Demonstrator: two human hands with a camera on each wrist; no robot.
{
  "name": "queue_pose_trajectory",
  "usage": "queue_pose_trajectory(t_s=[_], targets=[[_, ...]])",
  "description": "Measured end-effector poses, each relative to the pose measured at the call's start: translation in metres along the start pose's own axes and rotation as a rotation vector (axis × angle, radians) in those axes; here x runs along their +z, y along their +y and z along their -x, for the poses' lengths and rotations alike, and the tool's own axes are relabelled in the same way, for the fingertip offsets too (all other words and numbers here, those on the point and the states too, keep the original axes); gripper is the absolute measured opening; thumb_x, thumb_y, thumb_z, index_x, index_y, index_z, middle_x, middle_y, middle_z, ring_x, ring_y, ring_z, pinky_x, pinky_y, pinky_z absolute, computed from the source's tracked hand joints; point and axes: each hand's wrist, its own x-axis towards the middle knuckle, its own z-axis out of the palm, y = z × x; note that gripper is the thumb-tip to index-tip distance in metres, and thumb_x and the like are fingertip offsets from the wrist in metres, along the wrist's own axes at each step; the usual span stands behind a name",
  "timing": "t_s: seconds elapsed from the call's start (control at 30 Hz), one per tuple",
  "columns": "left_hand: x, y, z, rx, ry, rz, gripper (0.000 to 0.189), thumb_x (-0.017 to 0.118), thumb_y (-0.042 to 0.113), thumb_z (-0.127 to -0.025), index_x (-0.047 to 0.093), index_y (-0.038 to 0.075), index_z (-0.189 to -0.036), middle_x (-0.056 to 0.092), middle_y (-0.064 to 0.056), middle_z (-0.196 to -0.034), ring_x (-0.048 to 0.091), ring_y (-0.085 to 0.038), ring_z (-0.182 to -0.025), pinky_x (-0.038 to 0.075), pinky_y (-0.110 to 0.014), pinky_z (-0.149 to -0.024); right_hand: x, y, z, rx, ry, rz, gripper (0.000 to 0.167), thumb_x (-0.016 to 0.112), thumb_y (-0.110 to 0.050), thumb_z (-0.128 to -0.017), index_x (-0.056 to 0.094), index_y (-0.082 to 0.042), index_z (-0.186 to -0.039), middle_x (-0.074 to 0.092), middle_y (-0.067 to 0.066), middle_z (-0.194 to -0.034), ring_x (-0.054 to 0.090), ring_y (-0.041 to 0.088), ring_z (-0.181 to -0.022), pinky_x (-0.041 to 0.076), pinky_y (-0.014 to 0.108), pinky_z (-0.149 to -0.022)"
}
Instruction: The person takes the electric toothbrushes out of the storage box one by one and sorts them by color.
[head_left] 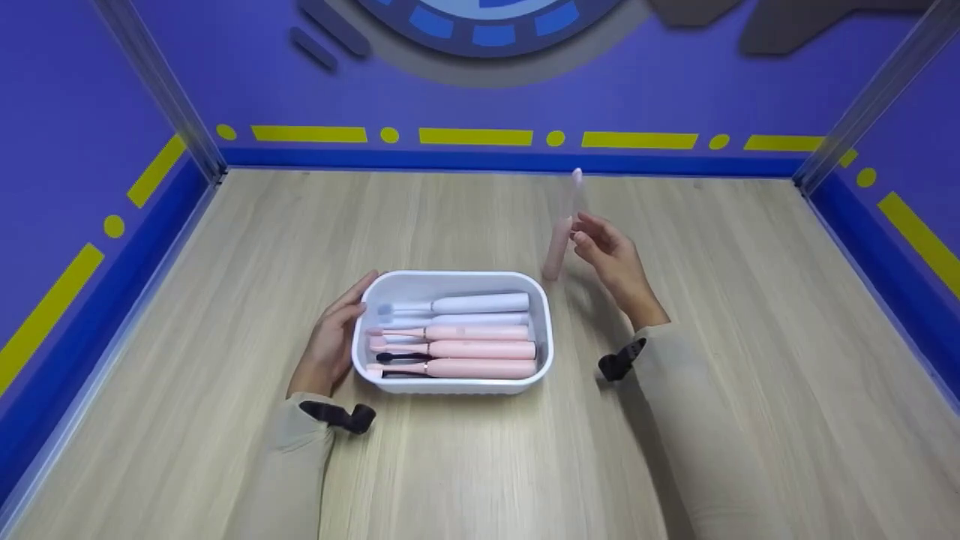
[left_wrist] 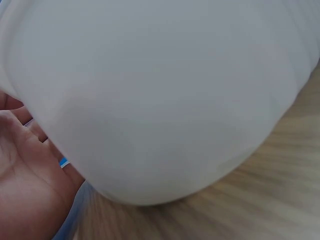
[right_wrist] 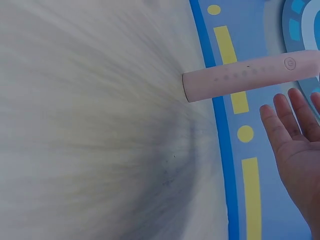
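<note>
A pink electric toothbrush (head_left: 556, 251) stands tilted above the table right of a white plastic bin (head_left: 457, 386). My right hand (head_left: 615, 262) pinches it near the top of its handle. In the right wrist view the handle (right_wrist: 240, 77) shows its power button, while several fingers of the right hand (right_wrist: 300, 150) stretch out below it; the pinching fingertips are out of that frame. My left hand (head_left: 330, 341) holds the bin at its left end, thumb by the rim and fingers round the back corner. The bin wall (left_wrist: 150, 100) hides those fingertips in the left wrist view.
Inside the bin lie pink electric toothbrushes (head_left: 480, 367), white ones (head_left: 480, 303) and a black brush head (head_left: 386, 358), heads to the left. Blue panels (head_left: 487, 105) with yellow marks wall in the wooden table (head_left: 712, 262) at the back and sides.
</note>
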Motion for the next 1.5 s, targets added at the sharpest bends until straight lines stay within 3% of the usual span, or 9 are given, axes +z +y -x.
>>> queue_pose_trajectory(t_s=[0.1, 0.33, 0.53, 0.8, 1.0, 1.33, 1.5], targets=[[0.000, 0.000, 0.000, 0.001, 0.002, -0.002, 0.053, 0.028, 0.003, -0.098, 0.029, 0.005, -0.150, 0.023, -0.003, -0.160, 0.015, -0.012, -0.148, 0.013, -0.027, -0.122, -0.004, 0.008, -0.004, -0.007, 0.010, -0.024, 0.050, 0.054, -0.015, -0.097, 0.041, 0.001, -0.142, 0.051, 0.020, -0.137, 0.054, 0.014, -0.120, 0.048, 0.019, -0.099], [-0.002, -0.001, -0.001, 0.013, 0.004, -0.009, 0.053, 0.027, 0.001, -0.097, 0.028, 0.003, -0.150, 0.022, -0.005, -0.160, 0.014, -0.015, -0.149, 0.011, -0.029, -0.123, -0.010, 0.014, -0.009, -0.026, 0.019, -0.081, 0.049, 0.055, -0.018, -0.097, 0.043, -0.001, -0.141, 0.052, 0.020, -0.136, 0.049, 0.031, -0.129, 0.048, 0.021, -0.099], [-0.002, -0.002, -0.001, 0.018, 0.003, -0.007, 0.054, 0.026, 0.000, -0.096, 0.027, 0.001, -0.150, 0.021, -0.006, -0.161, 0.013, -0.016, -0.149, 0.010, -0.030, -0.123, -0.012, 0.007, -0.006, -0.033, 0.016, -0.089, 0.050, 0.056, -0.018, -0.096, 0.042, -0.001, -0.141, 0.052, 0.019, -0.134, 0.051, 0.029, -0.127, 0.049, 0.020, -0.098], [-0.001, -0.001, -0.001, 0.013, -0.002, -0.006, 0.053, 0.028, 0.002, -0.097, 0.029, 0.003, -0.150, 0.021, -0.006, -0.161, 0.014, -0.014, -0.149, 0.011, -0.029, -0.123, -0.014, 0.002, -0.001, -0.087, 0.036, -0.086, 0.047, 0.062, -0.018, -0.093, 0.047, 0.001, -0.134, 0.060, 0.008, -0.118, 0.061, 0.014, -0.110, 0.051, 0.022, -0.095], [-0.001, -0.002, -0.002, 0.035, -0.010, -0.023, 0.053, 0.028, 0.000, -0.096, 0.028, 0.000, -0.150, 0.020, -0.010, -0.161, 0.013, -0.015, -0.149, 0.010, -0.031, -0.123, -0.013, -0.004, 0.003, -0.131, 0.044, -0.084, 0.042, 0.065, -0.016, -0.091, 0.052, -0.003, -0.128, 0.061, 0.007, -0.113, 0.063, 0.016, -0.106, 0.052, 0.025, -0.095], [0.000, -0.001, -0.002, 0.029, 0.005, -0.010, 0.053, 0.027, 0.000, -0.097, 0.028, 0.000, -0.149, 0.023, -0.007, -0.160, 0.015, -0.015, -0.149, 0.011, -0.029, -0.123, -0.003, -0.018, 0.011, -0.199, 0.062, -0.080, 0.036, 0.066, -0.013, -0.090, 0.057, -0.003, -0.123, 0.064, 0.007, -0.109, 0.064, 0.018, -0.104, 0.054, 0.029, -0.094], [0.000, -0.001, -0.001, 0.032, 0.003, -0.014, 0.053, 0.027, 0.000, -0.097, 0.027, -0.001, -0.149, 0.022, -0.007, -0.160, 0.014, -0.015, -0.149, 0.011, -0.029, -0.123, 0.004, -0.024, 0.014, -0.233, 0.029, -0.101, 0.039, 0.066, -0.007, -0.089, 0.055, 0.006, -0.124, 0.065, 0.007, -0.108, 0.065, 0.017, -0.102, 0.054, 0.028, -0.092]])
